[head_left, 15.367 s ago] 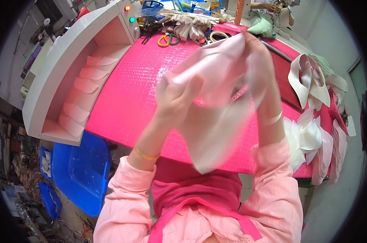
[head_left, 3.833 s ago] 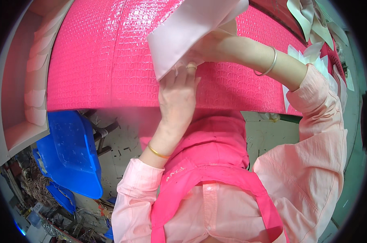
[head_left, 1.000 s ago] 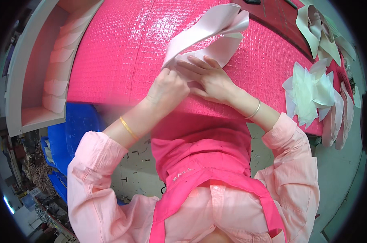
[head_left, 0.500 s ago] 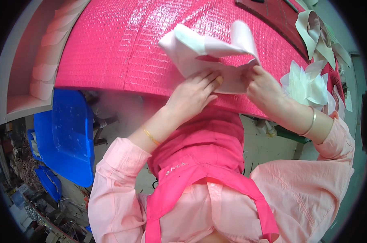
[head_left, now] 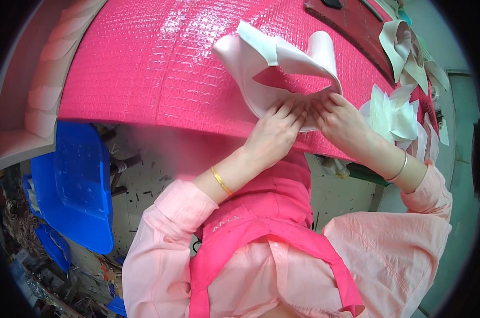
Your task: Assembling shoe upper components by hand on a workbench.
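Shiny pink textured cover all over the table here, with a big blue tub below its near edge, off left. The pale pink looped piece is at that near edge, pointy whitish pieces piled to its right. Left hand and right hand both grip its near side, fingers bunched; thumbs are kinda hidden, tbh.
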`<act>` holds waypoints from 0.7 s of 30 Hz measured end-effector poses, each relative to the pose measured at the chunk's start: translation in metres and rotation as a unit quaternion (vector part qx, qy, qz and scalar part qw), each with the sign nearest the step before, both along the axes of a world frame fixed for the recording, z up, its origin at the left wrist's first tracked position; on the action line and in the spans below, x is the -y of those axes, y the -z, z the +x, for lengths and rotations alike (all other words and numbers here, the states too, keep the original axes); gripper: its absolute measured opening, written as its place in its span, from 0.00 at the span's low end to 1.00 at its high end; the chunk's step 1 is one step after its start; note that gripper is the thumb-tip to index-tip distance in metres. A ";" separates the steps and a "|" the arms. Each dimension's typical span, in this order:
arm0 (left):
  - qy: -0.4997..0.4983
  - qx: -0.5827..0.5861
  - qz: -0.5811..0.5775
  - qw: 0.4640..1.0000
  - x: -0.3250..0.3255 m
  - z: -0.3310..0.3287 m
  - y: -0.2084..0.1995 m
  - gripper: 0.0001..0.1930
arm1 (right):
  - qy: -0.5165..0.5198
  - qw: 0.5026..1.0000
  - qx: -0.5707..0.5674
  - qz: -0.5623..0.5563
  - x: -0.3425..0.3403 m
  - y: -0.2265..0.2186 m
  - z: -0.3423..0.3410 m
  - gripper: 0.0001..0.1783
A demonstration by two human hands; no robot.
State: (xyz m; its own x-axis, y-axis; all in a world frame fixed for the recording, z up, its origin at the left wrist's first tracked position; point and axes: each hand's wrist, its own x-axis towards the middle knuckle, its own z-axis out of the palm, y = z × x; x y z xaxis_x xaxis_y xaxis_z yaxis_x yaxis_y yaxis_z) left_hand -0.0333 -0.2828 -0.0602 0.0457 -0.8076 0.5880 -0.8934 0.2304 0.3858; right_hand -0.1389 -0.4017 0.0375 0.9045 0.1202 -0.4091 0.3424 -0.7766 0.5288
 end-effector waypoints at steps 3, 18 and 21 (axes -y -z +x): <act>-0.002 0.077 0.119 0.990 0.010 0.000 -0.016 0.14 | 0.021 1.000 0.014 0.007 0.003 0.005 -0.004 0.14; 0.000 0.428 0.326 0.843 0.013 -0.025 -0.065 0.13 | 0.208 0.878 0.265 0.339 -0.005 0.057 -0.047 0.29; -0.015 0.368 0.296 0.881 0.020 -0.027 -0.062 0.15 | 0.230 0.870 0.291 0.325 -0.006 0.051 -0.035 0.31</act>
State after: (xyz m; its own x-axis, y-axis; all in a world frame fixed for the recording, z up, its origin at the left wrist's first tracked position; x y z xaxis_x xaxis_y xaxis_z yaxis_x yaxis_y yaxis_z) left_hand -0.0606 -0.3029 0.0023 -0.1451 -0.9878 -0.0562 -0.9541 0.1547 -0.2563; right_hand -0.1737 -0.3956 -0.0138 0.9495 -0.2742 0.1525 -0.2624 -0.9605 -0.0931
